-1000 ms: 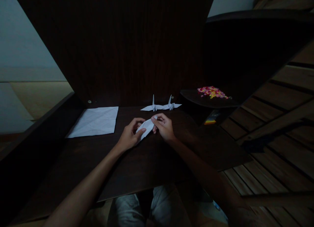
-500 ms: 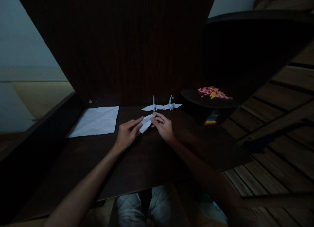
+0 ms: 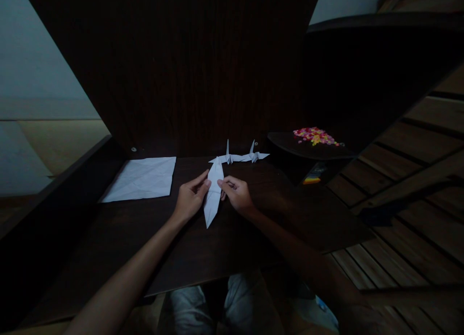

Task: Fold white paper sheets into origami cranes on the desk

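Observation:
Between my hands is a folded white origami paper [image 3: 213,196], a long diamond with pointed ends, tilted slightly. My left hand [image 3: 191,195] pinches its left edge between thumb and fingers. On the right edge, my right hand [image 3: 235,192] grips it with the thumb on top and the fingers behind. Just beyond its upper tip stand two white paper cranes [image 3: 229,158], side by side near the back panel. A creased white sheet of paper [image 3: 141,180] lies flat to the left of my left hand.
A low dark shelf [image 3: 279,141] at the right holds a pile of small pink, red and yellow pieces [image 3: 315,136]. Below it is a small item with a rainbow-coloured end [image 3: 312,179]. A dark side wall [image 3: 54,190] bounds the desk [image 3: 188,262] on the left.
The folded paper has opened out from a short, narrow shape into a long diamond, its points now toward the cranes and toward me. Both hands stay on it.

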`<state>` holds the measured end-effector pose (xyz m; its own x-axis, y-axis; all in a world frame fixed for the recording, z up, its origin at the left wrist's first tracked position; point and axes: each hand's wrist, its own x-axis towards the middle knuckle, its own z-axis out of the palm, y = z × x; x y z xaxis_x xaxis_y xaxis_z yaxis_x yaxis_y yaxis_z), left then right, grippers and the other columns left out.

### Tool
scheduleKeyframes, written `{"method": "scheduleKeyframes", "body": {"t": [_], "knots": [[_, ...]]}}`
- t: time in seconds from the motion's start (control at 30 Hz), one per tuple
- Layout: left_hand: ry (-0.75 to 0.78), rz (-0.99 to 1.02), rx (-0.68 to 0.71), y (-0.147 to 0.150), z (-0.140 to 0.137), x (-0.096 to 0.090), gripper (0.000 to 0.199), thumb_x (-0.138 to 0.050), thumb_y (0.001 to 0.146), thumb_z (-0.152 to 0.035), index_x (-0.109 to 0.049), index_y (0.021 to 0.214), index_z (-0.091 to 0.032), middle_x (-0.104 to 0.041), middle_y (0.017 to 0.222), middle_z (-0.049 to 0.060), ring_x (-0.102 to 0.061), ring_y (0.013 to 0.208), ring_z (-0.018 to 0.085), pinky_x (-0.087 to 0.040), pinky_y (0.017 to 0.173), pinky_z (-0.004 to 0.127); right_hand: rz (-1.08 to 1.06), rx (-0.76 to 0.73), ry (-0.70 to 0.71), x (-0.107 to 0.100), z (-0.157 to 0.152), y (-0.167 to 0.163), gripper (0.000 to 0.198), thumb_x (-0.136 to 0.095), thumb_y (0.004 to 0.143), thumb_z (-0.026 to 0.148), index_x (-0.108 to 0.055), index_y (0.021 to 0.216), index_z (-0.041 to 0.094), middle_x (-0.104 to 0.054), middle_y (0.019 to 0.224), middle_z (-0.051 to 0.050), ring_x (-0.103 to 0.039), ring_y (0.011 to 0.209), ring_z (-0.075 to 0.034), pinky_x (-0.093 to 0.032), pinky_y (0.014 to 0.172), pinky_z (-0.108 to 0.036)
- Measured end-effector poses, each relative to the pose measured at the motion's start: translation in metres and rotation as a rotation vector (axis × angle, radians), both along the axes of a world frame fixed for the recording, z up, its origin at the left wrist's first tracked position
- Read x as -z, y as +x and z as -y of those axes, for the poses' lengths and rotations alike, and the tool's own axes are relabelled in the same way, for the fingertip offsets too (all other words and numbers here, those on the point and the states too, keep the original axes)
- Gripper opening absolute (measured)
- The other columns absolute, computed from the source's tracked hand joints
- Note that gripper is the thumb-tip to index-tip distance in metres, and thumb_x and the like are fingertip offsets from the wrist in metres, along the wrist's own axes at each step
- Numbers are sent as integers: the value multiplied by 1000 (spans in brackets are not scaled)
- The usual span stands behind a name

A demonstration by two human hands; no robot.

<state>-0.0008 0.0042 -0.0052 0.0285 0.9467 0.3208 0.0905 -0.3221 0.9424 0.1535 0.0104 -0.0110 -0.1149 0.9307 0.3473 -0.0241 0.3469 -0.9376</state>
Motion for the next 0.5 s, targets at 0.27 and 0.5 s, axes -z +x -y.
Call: {"method": "scheduleKeyframes", "body": {"t": [0.27, 0.5], "knots": [[64, -45, -28, 6, 6, 2, 25, -64, 80, -35, -63, 97, -17, -68, 92, 5, -66, 77, 17, -54, 70, 29, -8, 14, 80, 2, 1, -2, 25, -67, 76, 42, -55, 84, 21, -58, 70, 2, -57, 61, -11, -46, 50, -21], [58, -80, -8, 5, 7, -2, 29, -51, 87, -39, -69, 95, -18, -70, 91, 3, -62, 87, 20, -48, 81, 31, 154, 11, 226, -2, 6, 3, 21, -57, 85, 39, -65, 97, 24, -54, 91, -4, -57, 72, -13, -49, 50, -22]]}}
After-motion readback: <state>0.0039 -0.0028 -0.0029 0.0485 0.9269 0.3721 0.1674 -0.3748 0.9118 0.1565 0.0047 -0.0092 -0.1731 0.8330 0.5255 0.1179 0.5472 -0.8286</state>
